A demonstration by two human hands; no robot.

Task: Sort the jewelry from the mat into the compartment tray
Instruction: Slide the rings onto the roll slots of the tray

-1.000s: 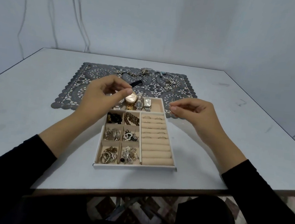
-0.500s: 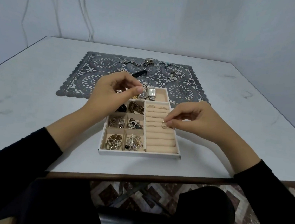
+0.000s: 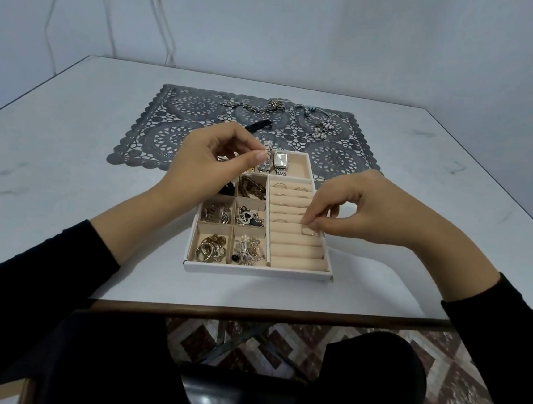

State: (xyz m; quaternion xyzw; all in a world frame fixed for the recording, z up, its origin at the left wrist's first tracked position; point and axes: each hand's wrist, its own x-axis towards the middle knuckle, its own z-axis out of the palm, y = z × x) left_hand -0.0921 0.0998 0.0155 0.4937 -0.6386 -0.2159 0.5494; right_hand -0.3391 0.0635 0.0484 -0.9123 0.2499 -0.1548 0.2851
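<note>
**A:** Where do we find the ring?

**B:** We see a thin gold ring [image 3: 308, 230] pinched between the thumb and forefinger of the right hand [image 3: 364, 210]. It is down at the cream ring rolls [image 3: 296, 252] on the right side of the compartment tray [image 3: 257, 271], about midway down the rows and near the right wall. The ring touches the rolls, but we cannot tell how deep it sits in the groove.

**A:** And that hand's other fingers?

**B:** They are curled loosely above the pinch, holding nothing we can make out.

**A:** What do we report of the left hand [image 3: 217, 162]?

**B:** It hovers over the tray's far-left corner with its fingers curled and the thumb tip close against the forefinger. We cannot tell whether anything small lies between them.

**A:** What fills the tray?

**B:** A round watch [image 3: 264, 164] and a rectangular watch [image 3: 281, 161] lie side by side in the long far compartment, just beside the left thumb. The small compartments on the left hold gold hoops [image 3: 211, 248], clear beads [image 3: 249, 251], a silver piece [image 3: 216, 213] and a brown chain [image 3: 253, 187]. Other thin rings [image 3: 280, 186] stand in the upper rows of the rolls.

**A:** And the mat?

**B:** The grey lace mat [image 3: 168, 135] lies on the white table [image 3: 69, 152] — the tray's far end overlaps it. On the mat's far half we see a silver chain [image 3: 260, 107] and a pearl cluster [image 3: 322, 130]. A black piece [image 3: 262, 124] lies just beyond the left hand.
</note>
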